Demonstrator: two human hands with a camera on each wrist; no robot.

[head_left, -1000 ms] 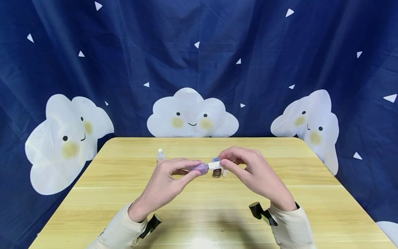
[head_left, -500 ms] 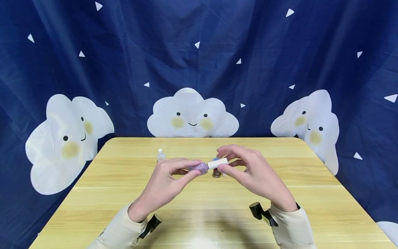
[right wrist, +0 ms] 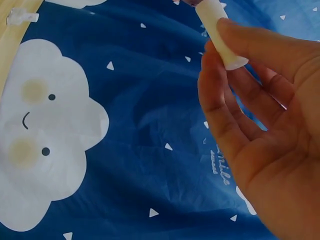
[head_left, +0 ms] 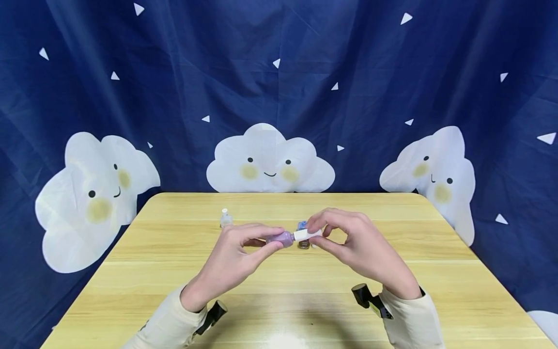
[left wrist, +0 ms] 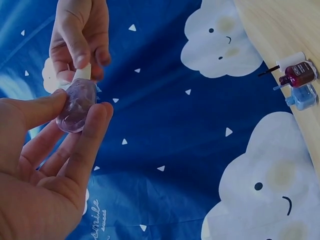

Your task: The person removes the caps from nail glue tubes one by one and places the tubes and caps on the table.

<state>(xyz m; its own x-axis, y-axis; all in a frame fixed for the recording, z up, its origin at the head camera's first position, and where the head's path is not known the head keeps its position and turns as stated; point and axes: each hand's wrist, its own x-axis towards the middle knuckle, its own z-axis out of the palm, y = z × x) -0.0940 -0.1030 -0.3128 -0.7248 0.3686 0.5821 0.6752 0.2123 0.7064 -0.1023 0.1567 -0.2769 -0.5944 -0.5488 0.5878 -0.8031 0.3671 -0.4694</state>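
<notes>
While hands (head_left: 235,254) hold purple bottle (head_left: 282,238), others (head_left: 303,242) stand behind

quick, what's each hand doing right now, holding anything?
Left hand: grips the purple bottle by its body.
Right hand: pinches the bottle's white cap between thumb and fingers.

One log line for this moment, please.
left hand: holds purple bottle | right hand: pinches its white cap | bottle: above table
</notes>
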